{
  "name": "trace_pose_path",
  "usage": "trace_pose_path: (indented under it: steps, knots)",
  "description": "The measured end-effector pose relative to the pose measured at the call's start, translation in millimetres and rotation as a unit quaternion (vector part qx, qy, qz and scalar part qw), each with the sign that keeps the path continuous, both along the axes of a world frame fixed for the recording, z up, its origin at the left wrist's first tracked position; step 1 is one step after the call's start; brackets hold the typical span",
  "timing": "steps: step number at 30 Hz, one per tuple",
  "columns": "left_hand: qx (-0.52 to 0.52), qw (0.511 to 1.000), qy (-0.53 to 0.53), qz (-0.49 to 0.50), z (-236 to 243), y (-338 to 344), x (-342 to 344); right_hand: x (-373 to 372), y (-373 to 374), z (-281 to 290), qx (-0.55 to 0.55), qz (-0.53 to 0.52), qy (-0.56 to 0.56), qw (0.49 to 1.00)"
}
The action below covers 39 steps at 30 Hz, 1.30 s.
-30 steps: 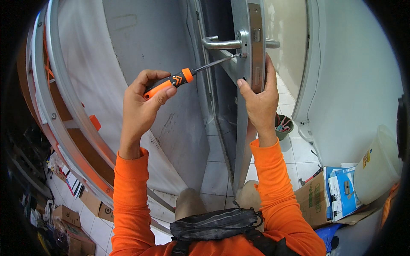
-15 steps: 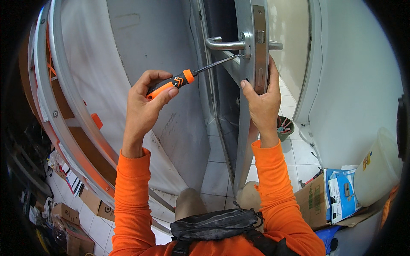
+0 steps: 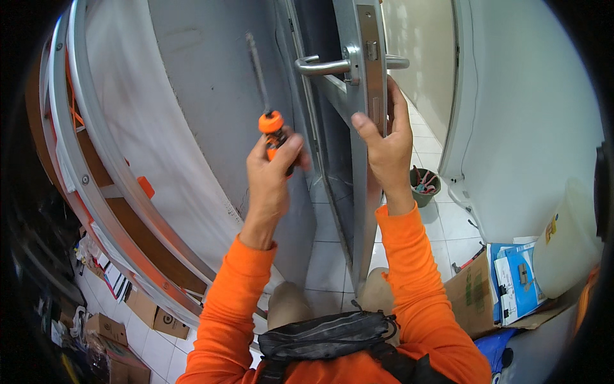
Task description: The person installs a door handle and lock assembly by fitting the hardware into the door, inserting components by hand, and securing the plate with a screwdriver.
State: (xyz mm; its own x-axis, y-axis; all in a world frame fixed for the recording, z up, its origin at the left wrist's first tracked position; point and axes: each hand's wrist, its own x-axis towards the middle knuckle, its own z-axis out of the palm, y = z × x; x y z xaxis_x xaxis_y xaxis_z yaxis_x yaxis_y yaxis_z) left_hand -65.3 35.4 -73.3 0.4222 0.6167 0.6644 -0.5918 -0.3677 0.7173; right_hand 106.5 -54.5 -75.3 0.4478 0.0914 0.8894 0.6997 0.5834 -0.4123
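My left hand (image 3: 271,168) is closed around the orange and black handle of a screwdriver (image 3: 272,128), whose metal shaft points up and away, apart from the door. With thumb and fingers on opposite faces, my right hand (image 3: 391,137) grips the edge of the metal-framed door (image 3: 364,211) just below its lock. A steel lock plate (image 3: 371,64) with a latch runs along that edge. The silver lever handle (image 3: 326,66) sticks out to the left of the door, and another lever (image 3: 398,62) shows on its right side.
Behind the door stands a dark green bucket (image 3: 425,195) with tools in it. At the right are a cardboard box (image 3: 470,297), blue folders (image 3: 519,281) and a translucent bin (image 3: 566,246). A curved metal-framed structure (image 3: 121,160) rises on the left, with boxes (image 3: 157,313) on the tiled floor.
My left hand has moved right and down, taking the screwdriver tip away from the area below the lever; the shaft now points upward. My right hand stays on the door edge.
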Motion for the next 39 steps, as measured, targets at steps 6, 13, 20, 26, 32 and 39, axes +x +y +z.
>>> trace_pose_path:
  steps: [6, 13, 20, 26, 32, 39]
  knots:
    - [-0.032, 0.997, -0.062, 0.025, 37.8, -20.6, 62.4, 23.2, -9.4, 21.6, 0.037, 0.216, 0.161, 0.962]
    - [-0.068, 0.994, -0.083, -0.002, 43.1, -32.9, 87.7, 41.6, -2.6, 31.4, 0.043, 0.267, 0.152, 0.951]
    - [-0.071, 0.995, -0.065, 0.000, 48.0, -17.9, 84.6, 38.8, -3.6, 38.5, 0.015, 0.256, 0.153, 0.954]
    - [0.048, 0.990, -0.100, 0.088, 43.4, -9.7, 96.3, 47.5, 8.8, 38.9, -0.002, 0.236, 0.128, 0.963]
    - [0.052, 0.968, -0.186, 0.161, 27.6, -11.6, 88.5, 43.5, 8.8, 33.5, 0.054, 0.271, 0.142, 0.951]
    - [0.030, 0.974, -0.194, 0.116, -10.9, -33.8, 92.3, 39.0, 3.9, 19.5, 0.052, 0.092, -0.030, 0.994]
